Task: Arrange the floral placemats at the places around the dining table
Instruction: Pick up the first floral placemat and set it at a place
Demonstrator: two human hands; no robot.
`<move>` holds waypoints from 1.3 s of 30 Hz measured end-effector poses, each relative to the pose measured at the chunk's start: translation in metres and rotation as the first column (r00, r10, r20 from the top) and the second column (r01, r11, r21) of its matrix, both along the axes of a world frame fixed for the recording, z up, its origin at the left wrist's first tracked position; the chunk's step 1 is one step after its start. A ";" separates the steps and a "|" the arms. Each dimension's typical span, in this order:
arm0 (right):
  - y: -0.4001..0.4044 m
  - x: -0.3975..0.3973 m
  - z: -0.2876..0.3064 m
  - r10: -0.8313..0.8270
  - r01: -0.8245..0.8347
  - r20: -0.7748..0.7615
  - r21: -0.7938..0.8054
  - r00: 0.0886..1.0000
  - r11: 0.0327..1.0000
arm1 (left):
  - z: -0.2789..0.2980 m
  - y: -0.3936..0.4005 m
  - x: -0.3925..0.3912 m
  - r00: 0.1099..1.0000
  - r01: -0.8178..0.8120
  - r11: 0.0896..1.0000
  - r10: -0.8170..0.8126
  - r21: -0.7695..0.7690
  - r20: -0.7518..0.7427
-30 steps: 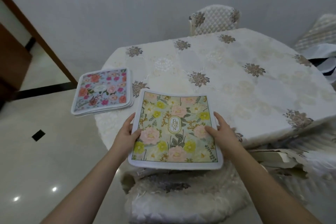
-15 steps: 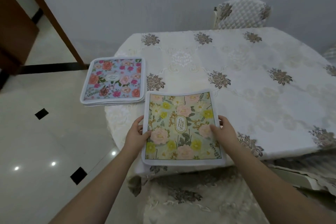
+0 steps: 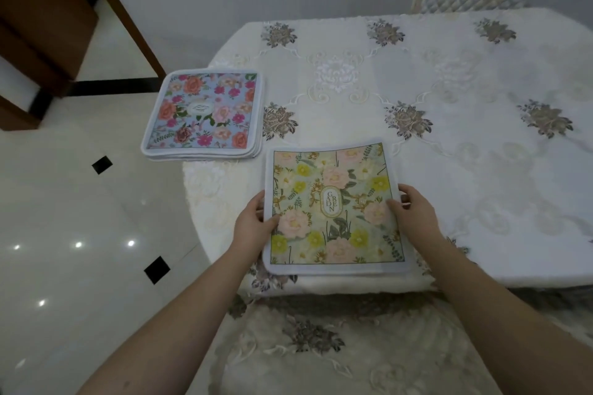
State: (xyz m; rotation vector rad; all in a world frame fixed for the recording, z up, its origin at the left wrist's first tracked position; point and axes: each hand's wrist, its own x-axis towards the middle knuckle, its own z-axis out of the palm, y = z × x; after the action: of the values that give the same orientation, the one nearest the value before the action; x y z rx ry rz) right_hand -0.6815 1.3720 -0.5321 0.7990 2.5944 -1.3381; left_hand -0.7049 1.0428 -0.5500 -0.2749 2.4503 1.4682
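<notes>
At the near edge of the tabletop [image 3: 465,144] lies the green placemat [image 3: 333,208], square to that edge, pinched at its sides by the left hand [image 3: 253,223] and right hand [image 3: 417,213]; the remaining stack [image 3: 205,112] overhangs the left edge, nearer the left hand.

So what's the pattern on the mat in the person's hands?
Pink and yellow flowers on pale green, white border: the held placemat, clearest in the head view.

Dining table [image 3: 481,170] in embroidered cloth, green placemat [image 3: 333,207], blue placemat stack [image 3: 203,114]
</notes>
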 end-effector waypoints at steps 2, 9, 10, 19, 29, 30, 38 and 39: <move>0.005 -0.001 -0.002 0.043 -0.042 -0.008 0.052 0.999 0.998 | 0.000 0.000 -0.001 1.000 0.004 1.000 -0.004 -0.030 -0.017; 0.016 -0.004 -0.011 0.166 -0.171 0.043 0.165 0.985 0.971 | -0.001 0.000 -0.008 0.994 0.058 0.988 -0.070 -0.146 -0.078; 0.016 -0.004 -0.012 0.172 -0.179 0.052 0.191 0.984 0.965 | -0.001 0.001 -0.007 0.993 0.059 0.985 -0.074 -0.162 -0.089; -0.008 -0.029 -0.003 0.219 -0.119 -0.234 0.378 0.947 0.918 | 0.002 0.025 -0.012 0.945 0.022 0.932 -0.138 -0.363 -0.298; -0.096 -0.105 -0.034 0.602 -0.492 0.007 0.584 0.799 0.646 | -0.017 0.087 -0.109 0.801 0.277 0.727 -0.536 -0.629 -0.267; -0.098 -0.110 -0.038 0.615 -0.506 0.029 0.601 0.788 0.619 | -0.023 0.090 -0.116 0.787 0.298 0.667 -0.577 -0.683 -0.220; -0.098 -0.116 -0.054 0.593 -0.494 0.067 0.632 0.802 0.597 | -0.051 0.091 -0.122 0.746 0.331 0.503 -0.658 -0.799 -0.106; -0.098 -0.116 -0.054 0.590 -0.490 0.063 0.632 0.805 0.601 | -0.050 0.091 -0.122 0.746 0.330 0.502 -0.658 -0.800 -0.105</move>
State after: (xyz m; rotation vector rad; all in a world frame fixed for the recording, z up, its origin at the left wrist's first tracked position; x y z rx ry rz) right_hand -0.7977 1.2738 -0.5857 -0.1205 3.0525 -0.3541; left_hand -0.8273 1.1340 -0.6002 0.6572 2.9579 0.1967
